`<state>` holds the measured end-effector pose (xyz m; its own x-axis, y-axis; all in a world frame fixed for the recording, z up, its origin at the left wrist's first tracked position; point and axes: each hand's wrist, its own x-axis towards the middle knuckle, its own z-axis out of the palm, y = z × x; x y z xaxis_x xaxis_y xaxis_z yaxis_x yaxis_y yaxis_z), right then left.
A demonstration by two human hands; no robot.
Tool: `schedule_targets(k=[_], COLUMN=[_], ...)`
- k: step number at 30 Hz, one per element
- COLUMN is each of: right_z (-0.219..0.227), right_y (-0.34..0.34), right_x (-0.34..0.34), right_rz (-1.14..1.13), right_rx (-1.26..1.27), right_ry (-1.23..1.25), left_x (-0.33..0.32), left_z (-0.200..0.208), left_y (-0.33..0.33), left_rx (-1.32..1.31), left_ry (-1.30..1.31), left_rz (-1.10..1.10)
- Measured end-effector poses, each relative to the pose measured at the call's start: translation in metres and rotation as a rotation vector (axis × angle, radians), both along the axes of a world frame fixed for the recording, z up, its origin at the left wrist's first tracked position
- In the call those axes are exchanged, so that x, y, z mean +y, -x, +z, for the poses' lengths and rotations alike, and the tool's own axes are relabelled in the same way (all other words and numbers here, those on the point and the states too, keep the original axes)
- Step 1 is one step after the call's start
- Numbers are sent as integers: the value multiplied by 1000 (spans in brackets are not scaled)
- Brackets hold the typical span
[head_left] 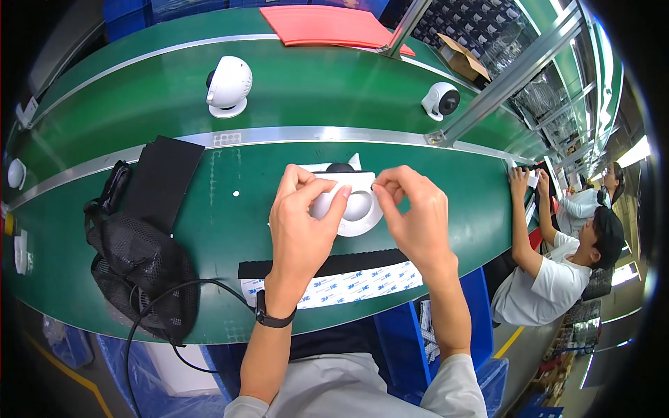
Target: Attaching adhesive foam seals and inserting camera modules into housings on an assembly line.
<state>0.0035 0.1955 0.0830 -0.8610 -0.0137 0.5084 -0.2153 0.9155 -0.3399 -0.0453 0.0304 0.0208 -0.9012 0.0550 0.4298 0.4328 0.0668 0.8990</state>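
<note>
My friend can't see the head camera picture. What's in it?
A person's left hand and right hand work at a white rounded part on a green table. A black mesh item lies at left; white devices stand behind.

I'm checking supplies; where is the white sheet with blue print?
In the head view, the white sheet lies low centre, by the green bench's near edge, below the black strip, partly hidden by the left forearm.

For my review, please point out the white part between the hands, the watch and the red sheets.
White part [358,205]: head view, on its rounded middle.
Watch [274,321]: head view, on its black band.
Red sheets [329,26]: head view, on the top face.
</note>
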Motion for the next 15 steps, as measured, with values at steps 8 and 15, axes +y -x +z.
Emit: schedule_targets(k=[8,15], right_z=[-35,-54], right_y=[-1,-57], right_x=[36,67], right_rz=[28,92], right_rx=[-276,-634], right_ry=[685,316], left_x=[4,0], left_z=[21,-23], left_y=[-36,-127], left_rx=[9,157], left_ry=[165,699], left_rz=[138,-334])
